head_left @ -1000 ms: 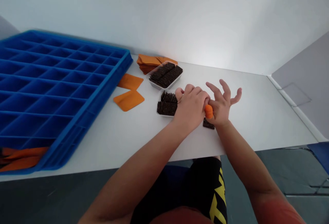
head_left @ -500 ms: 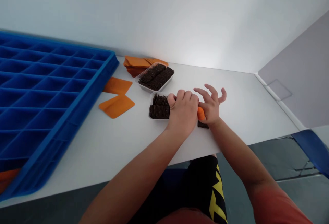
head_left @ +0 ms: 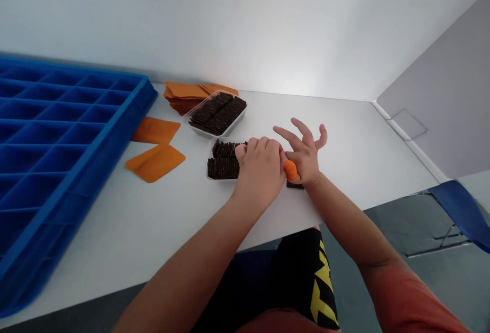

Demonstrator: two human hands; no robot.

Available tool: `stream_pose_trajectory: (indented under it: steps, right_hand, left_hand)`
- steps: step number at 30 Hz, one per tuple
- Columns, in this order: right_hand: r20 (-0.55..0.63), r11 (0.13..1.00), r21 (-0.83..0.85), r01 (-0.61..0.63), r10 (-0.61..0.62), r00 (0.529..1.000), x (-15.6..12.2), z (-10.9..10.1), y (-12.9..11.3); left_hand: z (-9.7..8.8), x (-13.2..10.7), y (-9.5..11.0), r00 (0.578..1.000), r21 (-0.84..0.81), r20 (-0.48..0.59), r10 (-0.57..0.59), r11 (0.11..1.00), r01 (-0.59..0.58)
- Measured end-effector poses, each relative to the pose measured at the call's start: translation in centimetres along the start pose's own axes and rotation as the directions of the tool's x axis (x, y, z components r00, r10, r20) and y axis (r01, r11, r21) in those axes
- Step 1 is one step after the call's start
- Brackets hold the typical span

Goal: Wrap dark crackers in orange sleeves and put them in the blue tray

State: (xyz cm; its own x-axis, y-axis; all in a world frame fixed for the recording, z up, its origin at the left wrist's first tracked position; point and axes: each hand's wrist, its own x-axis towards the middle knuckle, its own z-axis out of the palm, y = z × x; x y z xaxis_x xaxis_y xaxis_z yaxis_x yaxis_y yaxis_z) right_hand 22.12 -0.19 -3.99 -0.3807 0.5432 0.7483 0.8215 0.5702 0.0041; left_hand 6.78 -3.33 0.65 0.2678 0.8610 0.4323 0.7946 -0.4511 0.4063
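My left hand (head_left: 260, 170) is closed, fingers curled downward, over the right part of a clear plastic tub (head_left: 210, 165) packed with thin dark brown pieces (head_left: 224, 168) standing in two rows. Against it, my right hand (head_left: 306, 157) pinches with thumb and forefinger while its other fingers spread upward. A rounded orange cover (head_left: 291, 170), like a finger cot, shows between the hands; which digit wears it is unclear. Whatever the fingertips grip is hidden. Below my right hand lies a small dark flat piece or stack (head_left: 294, 185) on the table.
A second clear tub (head_left: 233, 125) of dark pieces stands behind, beside a pile of orange sleeves (head_left: 184, 91). Two flat orange pieces, one nearer (head_left: 155, 163) and one farther (head_left: 156, 130), lie by a large blue compartment tray (head_left: 72, 190). A white wall (head_left: 245, 27) bounds the white table (head_left: 344, 119).
The view has shifted slightly, so the table items sit further left. Both hands keep nearly the same pose, close together beside the near tub.
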Motion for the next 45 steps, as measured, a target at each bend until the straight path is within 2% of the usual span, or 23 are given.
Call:
stream_pose_trajectory:
  steps: [3,8,11,15,20,25,27,29,33,36,39,42,45]
  right_hand:
    - [0.085,1.000,0.010,-0.025,0.024,0.996,0.0,-0.3,-0.1]
    - [0.230,0.990,0.034,-0.138,0.127,0.965,0.4,-1.1,-0.5]
    - [0.236,0.985,0.039,-0.167,0.154,0.960,0.6,-1.5,-0.7]
    - [0.223,0.990,0.059,-0.128,0.112,0.968,0.4,-1.4,-0.8]
    - [0.250,0.987,0.054,-0.155,0.137,0.959,0.4,-1.6,-0.8]
    - [0.249,0.981,0.029,-0.191,0.178,0.952,0.8,-2.4,-1.3]
    - [0.240,0.987,0.016,-0.160,0.151,0.959,0.8,-2.4,-1.4]
    - [0.214,0.992,-0.024,-0.127,0.129,0.968,0.7,-2.1,-1.4]
    - [0.153,0.992,-0.091,-0.085,0.098,0.983,0.4,-1.4,-0.9]
    - [0.154,0.992,-0.097,-0.081,0.095,0.984,0.4,-1.3,-0.9]
    - [0.182,0.988,-0.096,-0.121,0.137,0.974,0.6,-1.8,-1.4]
    - [0.226,0.983,-0.076,-0.167,0.180,0.957,0.8,-2.3,-2.3]
    - [0.287,0.977,-0.018,-0.212,0.208,0.935,1.0,-2.7,-2.8]
  left_hand:
    - [0.4,0.0,-0.4,0.999,-0.004,0.042,-0.014,1.000,0.014]
    - [0.3,-0.3,-1.1,0.997,-0.088,0.032,0.067,0.994,-0.064]
    - [-0.2,-0.2,-1.3,0.992,-0.142,0.067,0.105,0.985,-0.095]
    - [-0.6,-0.3,-0.9,0.994,-0.141,0.081,0.075,0.988,-0.064]
    - [-0.2,-1.0,0.1,1.000,-0.100,0.017,0.014,0.995,-0.012]
    - [0.4,-1.3,0.4,1.000,-0.134,-0.022,-0.023,0.991,0.020]
    - [0.1,-1.1,0.3,0.999,-0.143,0.007,-0.042,0.989,0.043]
    - [-0.4,-0.7,0.3,0.993,-0.137,0.085,-0.082,0.986,0.093]
    - [-1.6,0.1,0.9,0.938,-0.112,0.302,-0.170,0.971,0.212]
    - [-1.9,0.4,1.1,0.918,-0.158,0.348,-0.192,0.953,0.260]
    - [-1.6,0.5,0.8,0.939,-0.177,0.281,-0.197,0.951,0.252]
    - [-1.1,0.2,0.4,0.976,-0.070,0.131,-0.173,0.981,0.183]
    - [-0.4,-0.1,0.3,0.995,0.026,-0.024,-0.099,0.995,0.100]
